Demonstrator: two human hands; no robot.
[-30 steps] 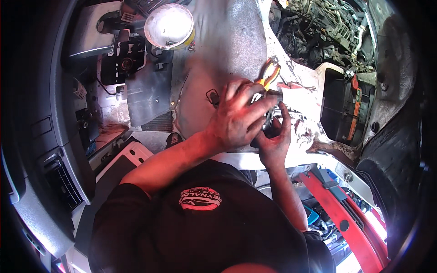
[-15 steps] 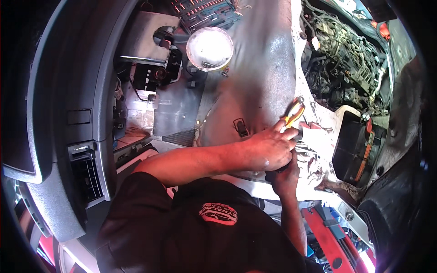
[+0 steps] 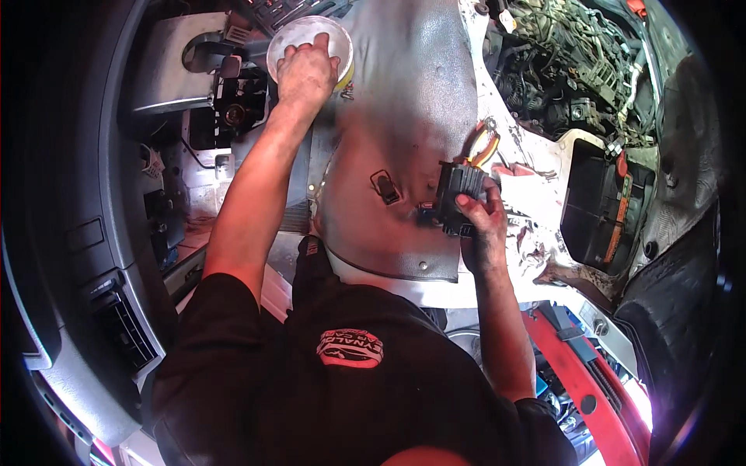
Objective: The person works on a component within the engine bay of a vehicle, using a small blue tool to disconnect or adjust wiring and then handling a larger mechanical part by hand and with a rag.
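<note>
My left hand [image 3: 306, 76] reaches over a round white tub [image 3: 339, 45]. Its fingers are spread across the opening, and the tips reach toward the inside, where the contents are mostly hidden. On the other side, my right hand [image 3: 488, 220] grips a black ribbed box [image 3: 457, 189], thumb on its near face. Just beyond the box lie pliers [image 3: 486, 151] with yellow-orange handles, resting by the edge of the grey floor covering [image 3: 412, 101]. To the left of the box, a small black fitting [image 3: 385, 187] shows on the floor covering.
Open machinery with tangled wiring [image 3: 579, 78] fills the upper right, with a black battery [image 3: 602, 210] below it. A tool set in a dark case [image 3: 284, 11] lies beyond the tub. The dashboard [image 3: 70, 210] borders the left, and a red metal panel [image 3: 579, 380] stands lower right.
My left hand has left the pliers beside my right hand and swung up and left to the tub. The black box now shows in my right hand. The view has shifted.
</note>
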